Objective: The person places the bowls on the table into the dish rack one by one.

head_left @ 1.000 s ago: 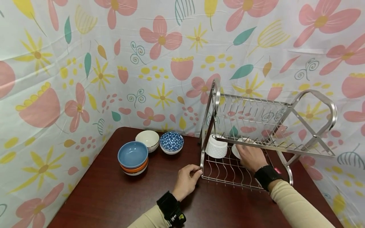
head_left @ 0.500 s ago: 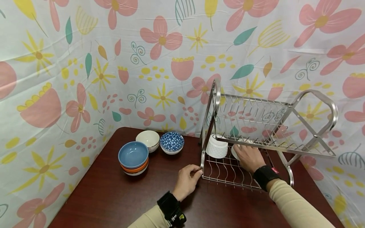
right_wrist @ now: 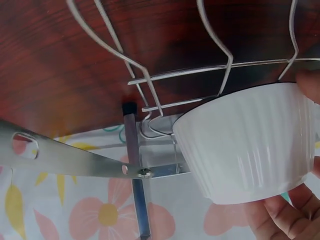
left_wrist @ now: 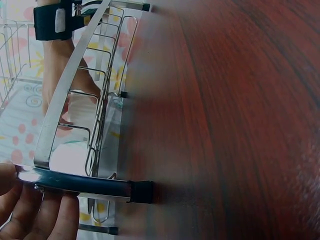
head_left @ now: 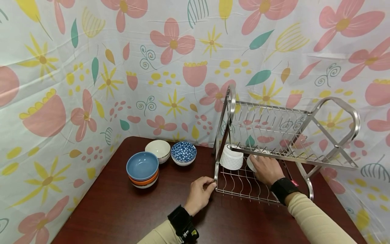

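The left hand (head_left: 199, 196) was curled around the front left corner of the two-tier steel dish rack (head_left: 335, 101), with the fingertips on the lower frame bar, so it held the rack at that corner. The right hand (head_left: 268, 169) reached into the lower tier and its fingers were bent around a white ribbed bowl (head_left: 251, 162), which stood on its side among the wires, just beside another white ribbed bowl (head_left: 231, 158) that also rested in the lower tier near the left post. From the head view most of the held bowl was hidden behind the hand (only a small part of its rim showed). The right wrist view showed much more: the white ribbed bowl (right_wrist: 250, 145) filled the right half, its dark-edged rim lay against the rack wires, and the fingers (right_wrist: 280, 212) wrapped it from below. The left wrist view showed the fingers (left_wrist: 35, 215) of the left hand lying under the shiny bar with its black end cap, a detail too small in the head view. On the dark red table (head_left: 122, 210), well apart from the rack, stood a stack with a blue bowl (head_left: 142, 166) on top, a cream bowl (head_left: 157, 149) and a blue patterned bowl (head_left: 183, 151).
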The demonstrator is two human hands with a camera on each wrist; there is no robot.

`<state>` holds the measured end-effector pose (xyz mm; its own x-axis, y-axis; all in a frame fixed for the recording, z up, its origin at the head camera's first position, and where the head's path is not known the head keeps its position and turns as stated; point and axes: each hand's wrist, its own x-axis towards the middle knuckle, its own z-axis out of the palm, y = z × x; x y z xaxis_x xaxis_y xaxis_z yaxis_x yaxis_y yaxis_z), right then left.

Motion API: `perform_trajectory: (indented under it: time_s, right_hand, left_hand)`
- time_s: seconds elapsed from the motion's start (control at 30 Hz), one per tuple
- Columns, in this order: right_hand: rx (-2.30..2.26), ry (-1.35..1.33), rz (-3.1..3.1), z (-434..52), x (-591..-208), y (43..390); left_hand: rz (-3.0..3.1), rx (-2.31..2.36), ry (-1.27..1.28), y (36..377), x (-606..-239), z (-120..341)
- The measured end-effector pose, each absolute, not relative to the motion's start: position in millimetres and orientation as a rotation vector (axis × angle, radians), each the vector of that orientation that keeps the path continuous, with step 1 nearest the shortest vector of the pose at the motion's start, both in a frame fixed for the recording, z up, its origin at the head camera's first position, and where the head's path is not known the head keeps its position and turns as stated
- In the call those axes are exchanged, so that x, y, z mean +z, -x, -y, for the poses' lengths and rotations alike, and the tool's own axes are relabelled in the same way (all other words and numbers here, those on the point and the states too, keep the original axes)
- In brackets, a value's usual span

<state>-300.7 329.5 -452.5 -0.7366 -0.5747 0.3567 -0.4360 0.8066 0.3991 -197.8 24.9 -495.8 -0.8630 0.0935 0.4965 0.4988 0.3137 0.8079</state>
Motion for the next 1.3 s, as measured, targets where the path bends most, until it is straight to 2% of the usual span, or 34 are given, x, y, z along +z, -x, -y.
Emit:
perform_trajectory:
  time_s: [0.43, 0.63, 0.87, 1.3]
  right_hand:
    - [-0.35, -0.744, 2.54, -326.5, -442.9, 299.2]
    - [-0.221, -0.658, 2.571, -323.8, -433.2, 296.4]
    - [-0.016, -0.512, 2.716, -313.6, -414.2, 289.4]
    - [0.54, -0.501, 2.804, -276.8, -401.8, 264.7]
  left_hand:
    - [2.237, -1.571, 0.525, 197.1, -496.1, -25.2]
    - [2.252, -1.595, 0.514, 196.3, -495.9, -25.9]
    - [2.234, -1.612, 0.529, 197.3, -497.5, -25.7]
    - [2.219, -1.625, 0.529, 196.7, -498.1, -25.0]
